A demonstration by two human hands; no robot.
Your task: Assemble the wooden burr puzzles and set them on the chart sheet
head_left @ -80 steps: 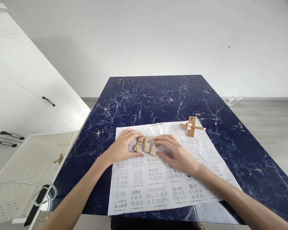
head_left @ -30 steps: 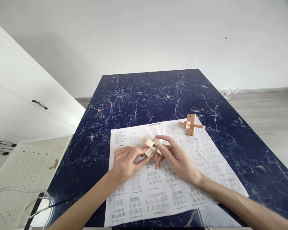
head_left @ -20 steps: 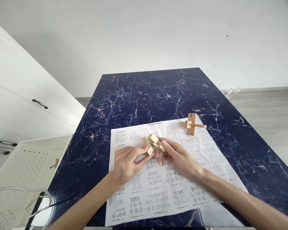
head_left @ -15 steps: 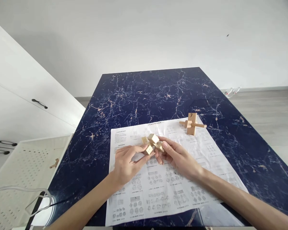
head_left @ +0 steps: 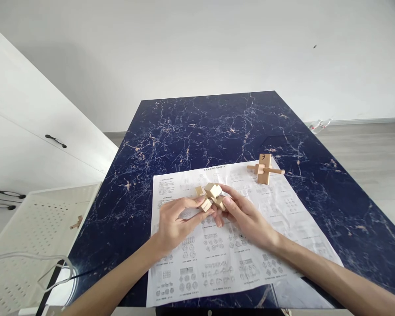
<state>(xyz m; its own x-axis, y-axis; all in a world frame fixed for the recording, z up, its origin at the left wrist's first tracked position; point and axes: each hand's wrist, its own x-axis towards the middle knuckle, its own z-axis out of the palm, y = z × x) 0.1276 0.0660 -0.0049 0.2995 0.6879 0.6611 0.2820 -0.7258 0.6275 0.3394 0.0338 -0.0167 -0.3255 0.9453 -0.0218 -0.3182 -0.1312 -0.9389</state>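
A pale wooden interlocking puzzle [head_left: 212, 191], made of crossed square bars, is held between both hands just over a printed sheet. My left hand [head_left: 175, 221] pinches the near-left bar end between thumb and fingers. On the other side, my right hand [head_left: 246, 216] grips the right-hand bar with its thumb on top and fingers curled beneath. Parts of the bars are hidden by the fingers. The printed sheet [head_left: 217, 274] carries rows of small puzzle diagrams. Another wooden puzzle [head_left: 265, 169], with a dark mark on its upright piece, stands on the sheet's far right corner.
A dark blue marble-patterned table [head_left: 197, 127] bears the sheet. To the left stand a white perforated rack [head_left: 46, 219] with a small wooden piece [head_left: 76, 222], a looped cable [head_left: 29, 256] and a white cabinet [head_left: 36, 114]. Clear plastic [head_left: 320, 126] lies beyond the table's right edge.
Both hands keep their hold on the puzzle. Its top bar now shows a split between two pieces, and the bars have turned slightly. The whole view has shifted a little.
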